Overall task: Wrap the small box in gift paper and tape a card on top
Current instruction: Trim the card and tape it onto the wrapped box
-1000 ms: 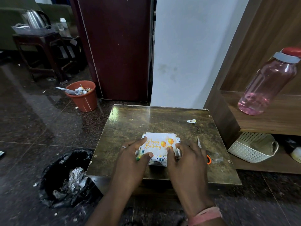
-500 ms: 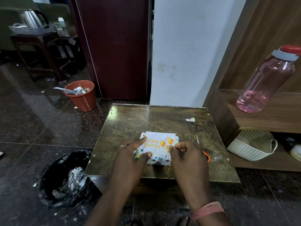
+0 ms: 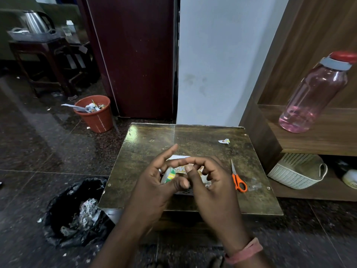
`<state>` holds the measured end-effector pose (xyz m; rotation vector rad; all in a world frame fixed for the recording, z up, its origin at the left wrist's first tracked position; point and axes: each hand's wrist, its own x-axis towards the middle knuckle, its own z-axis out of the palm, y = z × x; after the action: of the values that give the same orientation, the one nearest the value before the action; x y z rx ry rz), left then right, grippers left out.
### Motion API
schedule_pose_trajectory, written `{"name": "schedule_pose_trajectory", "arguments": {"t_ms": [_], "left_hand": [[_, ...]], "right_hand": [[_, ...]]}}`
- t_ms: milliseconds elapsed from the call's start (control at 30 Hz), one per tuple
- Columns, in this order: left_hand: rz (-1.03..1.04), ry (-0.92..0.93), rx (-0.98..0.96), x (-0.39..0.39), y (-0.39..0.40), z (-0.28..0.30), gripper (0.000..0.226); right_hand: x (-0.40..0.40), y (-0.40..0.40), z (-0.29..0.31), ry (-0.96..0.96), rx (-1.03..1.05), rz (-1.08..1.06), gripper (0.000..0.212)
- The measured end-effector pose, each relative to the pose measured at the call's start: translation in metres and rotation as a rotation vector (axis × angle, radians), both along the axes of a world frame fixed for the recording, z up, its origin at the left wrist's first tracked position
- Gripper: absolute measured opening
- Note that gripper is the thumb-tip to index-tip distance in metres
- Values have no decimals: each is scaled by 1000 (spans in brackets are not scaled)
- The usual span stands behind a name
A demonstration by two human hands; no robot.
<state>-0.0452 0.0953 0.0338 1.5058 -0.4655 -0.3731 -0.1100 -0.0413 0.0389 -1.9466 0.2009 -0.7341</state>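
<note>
Left hand (image 3: 154, 187) grips a roll of tape (image 3: 168, 175), fingers curled round it. Right hand (image 3: 207, 183) fingers curled, thumb and forefinger pinching at the roll's edge. Both raised over the wrapped box (image 3: 184, 192) with card (image 3: 179, 157) on top, mid-table (image 3: 193, 140). Scissors (image 3: 238, 180) lie just right of the hands.

orange lettering on the white card (image 3: 181, 169) at frame centre, mostly hidden between the hands, only a fragment showing, not readable, no other legible text
</note>
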Motion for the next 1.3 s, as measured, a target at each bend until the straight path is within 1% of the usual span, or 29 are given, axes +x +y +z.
{"name": "schedule_pose_trajectory", "arguments": {"t_ms": [67,133,200,333,433,533,733,900,967,1000,1067,1133,1233,1300], "left_hand": [[-18,-1,-42,-1,0,0,99],[-30,12,-72,-1,1,1,109],[-46,11,-78,0,1,1,112],[-68,9,-69,0,1,0,101],[-67,5,-57,0,0,2,99],[-58,7,-57,-1,-1,3,90],[-82,-15,-17,-1,-1,-3,86],[-82,-34,19,-2,0,0,79],[-136,23,-27,-4,1,2,75],[-180,77,-81,-5,1,3,73],[-265,189,-193,-7,2,3,70],[-304,261,-267,-9,3,2,67],[-256,322,-314,-7,0,1,63],[-214,344,-329,-4,-1,0,66]], "right_hand": [[-1,0,3,17,34,54,16],[-1,-2,4,23,74,90,16],[-1,-3,3,24,107,128,15],[0,-1,3,71,120,188,15],[0,-1,4,72,128,196,12],[1,-3,6,60,141,199,8],[-1,-8,6,65,172,231,17],[-1,-9,3,98,216,224,14],[0,-10,2,107,241,212,11],[0,-10,2,103,242,207,11],[1,-13,3,83,205,205,13],[1,-15,3,72,179,214,14],[1,-14,0,74,165,227,13],[1,-12,-2,62,144,235,17]]}}
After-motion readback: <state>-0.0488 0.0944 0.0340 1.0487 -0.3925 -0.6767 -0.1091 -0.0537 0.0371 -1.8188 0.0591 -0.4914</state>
